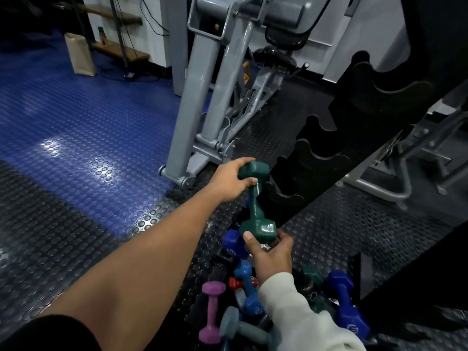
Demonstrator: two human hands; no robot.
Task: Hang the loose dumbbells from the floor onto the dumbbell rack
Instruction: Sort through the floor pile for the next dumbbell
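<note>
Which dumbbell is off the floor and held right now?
The dark green dumbbell, gripped at each end by both hands; the purple, blue and grey ones lie on the floor.

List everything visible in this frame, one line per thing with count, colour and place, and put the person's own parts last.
Green dumbbell: one, dark green, held up beside the rack.
Dumbbell rack: one, black, notched cradles, right of centre.
Purple dumbbell: one, purple, on the floor in the pile.
Blue dumbbells: several, blue, in the floor pile.
Grey dumbbell: one, grey, bottom of the pile.
Gym machine: one, grey frame, upper centre.
Paper bag: one, brown, far left by the wall.
Floor: blue and black studded rubber.
Left hand: bare arm, grips the upper head.
Right hand: white sleeve, fingers hold the lower head.
</note>
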